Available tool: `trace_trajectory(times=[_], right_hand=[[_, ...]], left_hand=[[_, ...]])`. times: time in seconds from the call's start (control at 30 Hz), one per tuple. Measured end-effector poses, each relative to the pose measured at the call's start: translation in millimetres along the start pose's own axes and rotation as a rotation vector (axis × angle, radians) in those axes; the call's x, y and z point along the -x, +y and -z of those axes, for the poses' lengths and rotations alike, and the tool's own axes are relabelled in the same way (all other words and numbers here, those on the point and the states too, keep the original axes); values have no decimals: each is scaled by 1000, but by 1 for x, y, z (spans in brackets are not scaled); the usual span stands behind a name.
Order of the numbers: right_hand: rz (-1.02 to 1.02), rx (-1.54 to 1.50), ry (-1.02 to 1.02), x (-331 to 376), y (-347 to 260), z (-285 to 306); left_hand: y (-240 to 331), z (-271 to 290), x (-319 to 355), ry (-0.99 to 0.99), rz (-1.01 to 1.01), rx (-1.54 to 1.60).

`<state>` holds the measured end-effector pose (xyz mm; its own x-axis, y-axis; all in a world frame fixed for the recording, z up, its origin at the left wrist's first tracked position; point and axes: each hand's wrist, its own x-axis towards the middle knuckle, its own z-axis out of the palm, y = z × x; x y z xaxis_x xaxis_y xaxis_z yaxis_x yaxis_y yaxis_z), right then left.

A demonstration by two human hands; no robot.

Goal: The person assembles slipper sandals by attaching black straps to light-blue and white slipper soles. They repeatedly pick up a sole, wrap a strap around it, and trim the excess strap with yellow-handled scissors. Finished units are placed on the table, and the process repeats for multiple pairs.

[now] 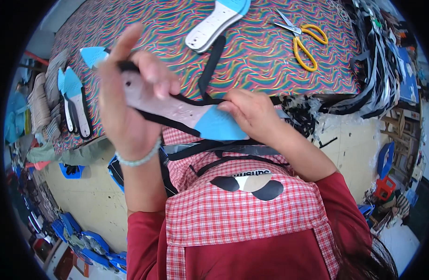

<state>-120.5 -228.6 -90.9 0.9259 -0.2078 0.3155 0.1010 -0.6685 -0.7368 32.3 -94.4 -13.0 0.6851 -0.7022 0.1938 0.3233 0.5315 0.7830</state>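
Note:
Between my hands, above my lap, is a shoe insole (170, 106) with a pale pinkish body, a blue toe part and black binding along its edges. My left hand (126, 88), slightly blurred, is wrapped round the pale heel end; its index finger points up while other fingers curl over the surface. At the blue end, my right hand (254, 114) is closed on the edge, thumb on top, pinching the insole and its binding. A loose black strip (210, 67) runs from the insole's far edge up onto the table.
On the patterned tabletop (270, 70) lie yellow-handled scissors (301, 37), a stack of blue-and-white insoles (217, 23) and more insoles (77, 102) at the left. Black and clear strips (373, 60) hang over the right edge. Blue bins (91, 242) stand on the floor at lower left.

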Motion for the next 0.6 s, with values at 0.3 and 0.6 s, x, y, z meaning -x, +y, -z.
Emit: trace_trajectory(times=[0.3,0.6], right_hand=[[-462,-967,-555,6,-36,-28],[-355,552,-41,-97,66,14]], left_hand=[[6,-14,20,-490,121,152],[41,147,-14,-571,36,-2246]])
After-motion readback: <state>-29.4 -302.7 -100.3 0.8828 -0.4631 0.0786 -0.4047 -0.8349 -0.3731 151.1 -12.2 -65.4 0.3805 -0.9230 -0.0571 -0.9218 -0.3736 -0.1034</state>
